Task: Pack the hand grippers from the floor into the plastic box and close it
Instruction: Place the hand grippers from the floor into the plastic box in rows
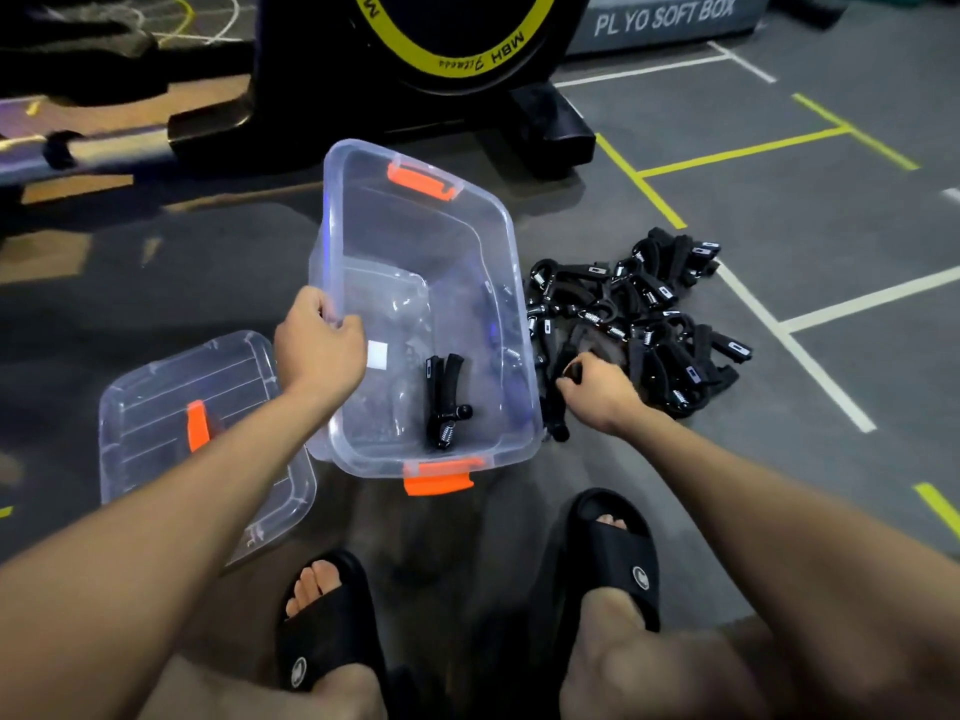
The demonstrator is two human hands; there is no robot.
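At the near left, the clear lid point(208, 439) lies flat on the dark floor point(779, 226), an orange latch point(197, 426) on it, the left forearm crossing over its right part. Just right of it, the left hand point(319, 345) grips the left rim of the plastic box point(332, 241), fingers curled over the edge. The box is clear, open at the top, with its long axis running from near to far and leaning slightly left at the far end. An orange clip point(422, 181) sits on its far rim and another orange clip point(439, 478) on its near rim; a small white label point(377, 354) shows on the left wall, its writing too small to read.

Inside the box one hand gripper point(444, 400) lies on the bottom near the near end, long axis near to far, its spring end toward the person and its black handles pointing away.

Just right of the box, the right hand point(597, 389) is down at the near-left edge of the pile of hand grippers point(644, 324), fingers curled round a black handle there. The pile is black, tangled, with silver springs showing, the pieces pointing every way.

Far behind the box stands a black exercise machine point(457, 39) with a yellow ring reading "MBH Fitness". At the far right a grey block point(670, 18) reads "PLYO SOFT BOX". Yellow and white lines cross the floor. Two black slides point(608, 553) are on the person's feet at the near edge.
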